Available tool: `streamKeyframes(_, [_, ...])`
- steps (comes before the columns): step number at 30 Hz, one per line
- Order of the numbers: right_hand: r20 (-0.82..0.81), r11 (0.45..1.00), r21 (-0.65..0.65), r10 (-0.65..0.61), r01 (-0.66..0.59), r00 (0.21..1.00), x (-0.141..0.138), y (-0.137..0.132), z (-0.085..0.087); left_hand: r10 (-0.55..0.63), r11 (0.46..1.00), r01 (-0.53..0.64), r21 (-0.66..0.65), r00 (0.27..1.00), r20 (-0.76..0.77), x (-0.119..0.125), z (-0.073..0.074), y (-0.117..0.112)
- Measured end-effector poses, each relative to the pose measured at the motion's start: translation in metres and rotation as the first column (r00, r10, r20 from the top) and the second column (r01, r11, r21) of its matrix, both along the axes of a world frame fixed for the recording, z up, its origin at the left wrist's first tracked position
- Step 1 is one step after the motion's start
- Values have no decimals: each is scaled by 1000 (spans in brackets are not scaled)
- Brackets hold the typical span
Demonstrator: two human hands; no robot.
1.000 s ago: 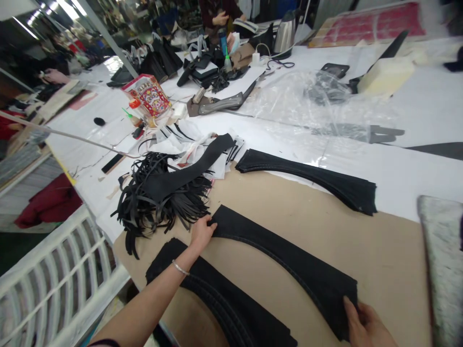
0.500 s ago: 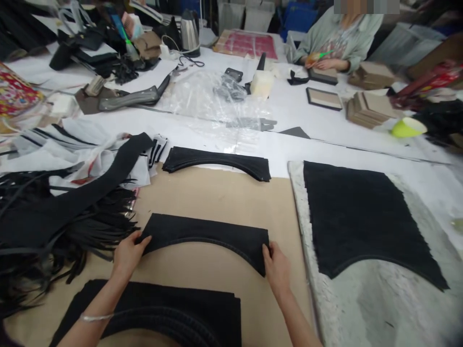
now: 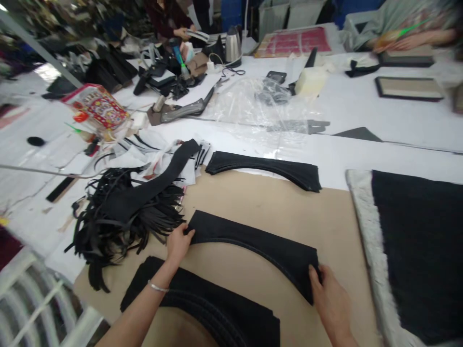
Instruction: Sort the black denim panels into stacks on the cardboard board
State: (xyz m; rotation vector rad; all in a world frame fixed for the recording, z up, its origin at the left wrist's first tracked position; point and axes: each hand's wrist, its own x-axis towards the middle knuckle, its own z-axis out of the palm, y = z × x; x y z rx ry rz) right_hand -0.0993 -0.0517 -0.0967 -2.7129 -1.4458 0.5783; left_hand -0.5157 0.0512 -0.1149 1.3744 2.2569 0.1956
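A curved black fabric piece [image 3: 253,243] lies on the brown cardboard sheet [image 3: 260,207]. My left hand [image 3: 178,242] pinches its left end, fingers closed on the edge. At the right end my right hand [image 3: 330,300] grips the fabric's corner. A second curved black stack [image 3: 265,168] lies at the far edge of the cardboard. A larger stack of curved black pieces [image 3: 210,311] sits just in front of me, under my left forearm.
A tangle of black strips [image 3: 123,212] lies left of the cardboard. A large black panel [image 3: 419,246] on a grey-white board is at the right. Clear plastic [image 3: 253,103], a kettle [image 3: 233,46] and a colourful box [image 3: 96,103] are on the white table behind. Other people work at the far side.
The view has swung back to the left. Both hands keep hold of the same curved piece at its two ends; it stays on the cardboard.
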Motion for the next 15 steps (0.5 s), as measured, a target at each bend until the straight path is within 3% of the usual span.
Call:
streamKeyframes(4, [14, 998, -62, -16, 17, 1000, 1, 2, -8, 12, 990, 8, 141, 990, -140, 11, 9, -4])
streamKeyframes(8, [9, 997, -76, -26, 27, 1000, -2, 4, -7, -56, 931, 150, 333, 960, -276, 18, 17, -10])
streamKeyframes(12, [20, 998, -62, -21, 22, 1000, -3, 3, -7, -366, 790, 434, 433, 901, -233, 36, 20, -17])
streamKeyframes(15, [16, 997, -67, -35, 36, 999, -3, 2, -7, -628, 667, 641, 381, 758, -175, 56, 19, -22])
